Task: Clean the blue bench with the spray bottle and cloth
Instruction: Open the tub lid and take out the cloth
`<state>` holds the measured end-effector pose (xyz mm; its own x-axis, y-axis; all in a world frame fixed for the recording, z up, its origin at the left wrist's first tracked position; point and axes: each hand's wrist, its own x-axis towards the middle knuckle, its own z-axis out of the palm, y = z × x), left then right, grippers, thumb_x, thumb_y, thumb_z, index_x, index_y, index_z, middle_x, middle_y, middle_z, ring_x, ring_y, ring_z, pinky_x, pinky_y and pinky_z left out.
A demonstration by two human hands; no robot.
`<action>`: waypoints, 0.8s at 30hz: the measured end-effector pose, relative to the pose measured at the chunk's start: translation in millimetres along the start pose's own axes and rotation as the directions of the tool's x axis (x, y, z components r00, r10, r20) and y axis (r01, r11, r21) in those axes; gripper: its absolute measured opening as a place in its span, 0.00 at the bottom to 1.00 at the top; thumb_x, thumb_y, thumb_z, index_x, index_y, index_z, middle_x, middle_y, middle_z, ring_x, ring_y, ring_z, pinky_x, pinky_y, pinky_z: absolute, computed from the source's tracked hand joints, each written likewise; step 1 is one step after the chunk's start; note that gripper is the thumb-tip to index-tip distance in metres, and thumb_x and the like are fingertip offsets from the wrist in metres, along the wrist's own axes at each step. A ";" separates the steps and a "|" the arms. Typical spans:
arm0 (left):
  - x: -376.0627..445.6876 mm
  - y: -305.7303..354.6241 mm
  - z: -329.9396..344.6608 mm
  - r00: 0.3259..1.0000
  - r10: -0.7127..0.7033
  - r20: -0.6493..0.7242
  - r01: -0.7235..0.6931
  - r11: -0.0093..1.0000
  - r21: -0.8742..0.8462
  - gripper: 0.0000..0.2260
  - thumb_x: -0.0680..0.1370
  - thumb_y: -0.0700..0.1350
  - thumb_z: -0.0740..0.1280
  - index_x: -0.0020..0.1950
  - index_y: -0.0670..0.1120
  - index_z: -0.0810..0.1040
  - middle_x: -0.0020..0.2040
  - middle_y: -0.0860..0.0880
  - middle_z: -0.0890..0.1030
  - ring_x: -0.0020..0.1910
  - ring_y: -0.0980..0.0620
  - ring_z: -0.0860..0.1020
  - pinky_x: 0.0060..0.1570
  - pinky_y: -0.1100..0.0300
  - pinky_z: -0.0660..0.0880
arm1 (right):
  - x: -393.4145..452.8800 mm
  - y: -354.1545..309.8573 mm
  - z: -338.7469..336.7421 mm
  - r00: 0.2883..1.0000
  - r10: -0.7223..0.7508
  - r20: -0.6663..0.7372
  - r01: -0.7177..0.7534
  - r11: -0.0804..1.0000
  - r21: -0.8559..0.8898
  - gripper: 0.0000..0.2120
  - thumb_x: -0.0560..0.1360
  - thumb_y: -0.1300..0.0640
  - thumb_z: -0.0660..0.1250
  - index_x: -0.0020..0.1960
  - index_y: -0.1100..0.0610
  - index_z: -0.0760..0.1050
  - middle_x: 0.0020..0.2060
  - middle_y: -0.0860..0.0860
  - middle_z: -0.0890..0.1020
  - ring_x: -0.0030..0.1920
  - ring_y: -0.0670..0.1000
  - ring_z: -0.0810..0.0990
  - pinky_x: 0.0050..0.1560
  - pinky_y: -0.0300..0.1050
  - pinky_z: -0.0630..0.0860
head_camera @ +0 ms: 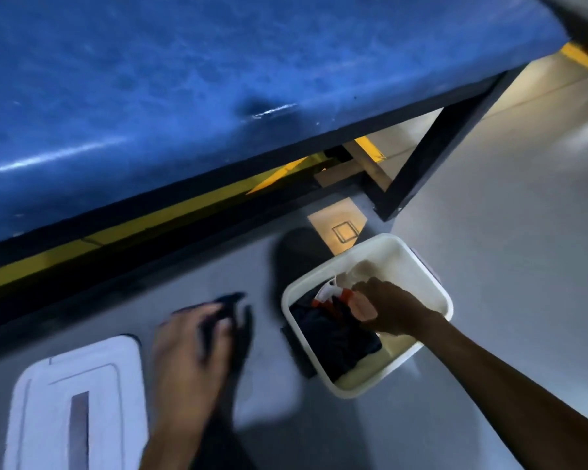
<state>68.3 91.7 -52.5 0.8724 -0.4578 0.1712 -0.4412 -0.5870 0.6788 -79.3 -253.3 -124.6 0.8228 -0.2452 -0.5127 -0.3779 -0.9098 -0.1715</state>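
The blue bench (184, 83) fills the upper left, its padded top glossy and dented near the front edge. On the grey floor below stands a white bin (418, 262). Inside it my right hand (387, 307) is closed around the spray bottle (333, 291), which has a white head and an orange trigger. More dark cloth (333, 337) lies in the bin's bottom. My left hand (190, 340), blurred, is left of the bin and grips a dark cloth (231, 307) that hangs over the floor.
A white lid (78, 398) lies flat on the floor at the lower left. The bench's black metal frame and leg (418, 161) stand just behind the bin. Yellow floor lines (150, 218) run beneath the bench. Open grey floor stretches to the right.
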 end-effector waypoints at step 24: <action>37.9 77.2 58.8 0.809 0.076 0.583 -0.083 0.996 -0.015 0.06 0.80 0.51 0.71 0.52 0.50 0.83 0.51 0.51 0.82 0.51 0.50 0.82 0.48 0.58 0.73 | -66.9 -3.1 -46.0 0.824 0.300 -0.480 0.161 0.688 0.707 0.27 0.70 0.33 0.73 0.65 0.39 0.71 0.56 0.39 0.72 0.57 0.43 0.76 0.50 0.43 0.81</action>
<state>54.9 -10.2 -35.5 0.5496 -0.8042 -0.2263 -0.5089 -0.5371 0.6727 -113.7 -249.5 -51.1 0.7685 -0.6359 -0.0706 -0.4278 -0.4287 -0.7957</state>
